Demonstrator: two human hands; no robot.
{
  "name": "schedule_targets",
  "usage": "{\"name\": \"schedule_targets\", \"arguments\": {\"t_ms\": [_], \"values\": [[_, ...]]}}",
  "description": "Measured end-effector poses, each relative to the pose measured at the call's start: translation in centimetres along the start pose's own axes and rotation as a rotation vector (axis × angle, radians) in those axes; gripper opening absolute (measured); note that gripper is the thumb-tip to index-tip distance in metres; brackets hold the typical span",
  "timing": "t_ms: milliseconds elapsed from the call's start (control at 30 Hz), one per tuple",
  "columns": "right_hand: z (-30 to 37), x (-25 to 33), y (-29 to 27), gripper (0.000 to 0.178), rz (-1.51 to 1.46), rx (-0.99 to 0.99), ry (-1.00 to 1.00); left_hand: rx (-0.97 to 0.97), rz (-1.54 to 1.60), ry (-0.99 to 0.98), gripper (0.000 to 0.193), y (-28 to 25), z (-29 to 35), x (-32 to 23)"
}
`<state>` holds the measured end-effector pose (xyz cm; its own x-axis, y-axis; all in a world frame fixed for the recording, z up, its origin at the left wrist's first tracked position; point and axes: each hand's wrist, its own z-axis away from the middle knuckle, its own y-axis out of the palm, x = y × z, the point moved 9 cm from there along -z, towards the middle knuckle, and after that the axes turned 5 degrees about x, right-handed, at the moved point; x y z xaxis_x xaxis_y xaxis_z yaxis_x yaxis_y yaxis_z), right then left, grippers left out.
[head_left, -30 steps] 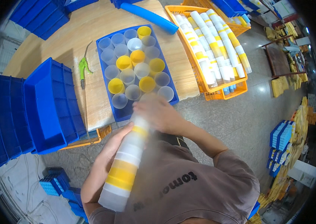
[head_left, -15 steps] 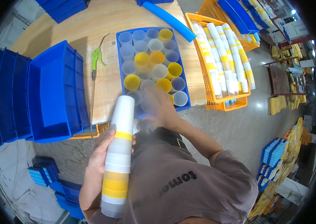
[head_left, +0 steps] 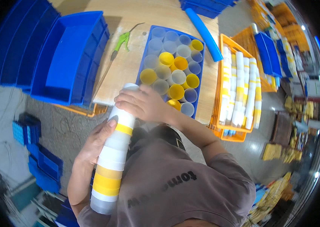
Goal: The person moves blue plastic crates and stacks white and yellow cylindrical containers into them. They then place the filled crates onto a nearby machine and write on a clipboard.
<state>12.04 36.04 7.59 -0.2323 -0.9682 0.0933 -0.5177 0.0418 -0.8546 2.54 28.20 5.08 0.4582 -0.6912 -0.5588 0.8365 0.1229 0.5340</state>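
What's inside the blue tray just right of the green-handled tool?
Frosted and yellow cups, mouths up. The right hand covers the near-left corner, so anything there can't be seen.

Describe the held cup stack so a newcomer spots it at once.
Find the brown T-shirt, lower middle. At its left edge, a long white, yellow and translucent cup stack slants upward, gripped by the left hand, the right hand near its top. Similar stacks lie in the orange crate; only this one is held.

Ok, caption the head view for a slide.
Left hand holds a cup stack, right hand on its far end, near a blue tray of cups on a table.
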Motion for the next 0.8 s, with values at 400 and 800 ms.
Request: {"name": "schedule_targets", "arguments": {"t_ms": [400,800], "values": [[5.9,-15.9,-2.8,0.074,-0.158,-0.039,0.392,-0.55,0.559,0.183,0.054,4.3,6.5,11.7],[7.8,-6.0,2.2,0.071,-0.431,0.156,0.253,-0.732,0.742,0.507,0.054,-0.1,3.2,14.1]]}}
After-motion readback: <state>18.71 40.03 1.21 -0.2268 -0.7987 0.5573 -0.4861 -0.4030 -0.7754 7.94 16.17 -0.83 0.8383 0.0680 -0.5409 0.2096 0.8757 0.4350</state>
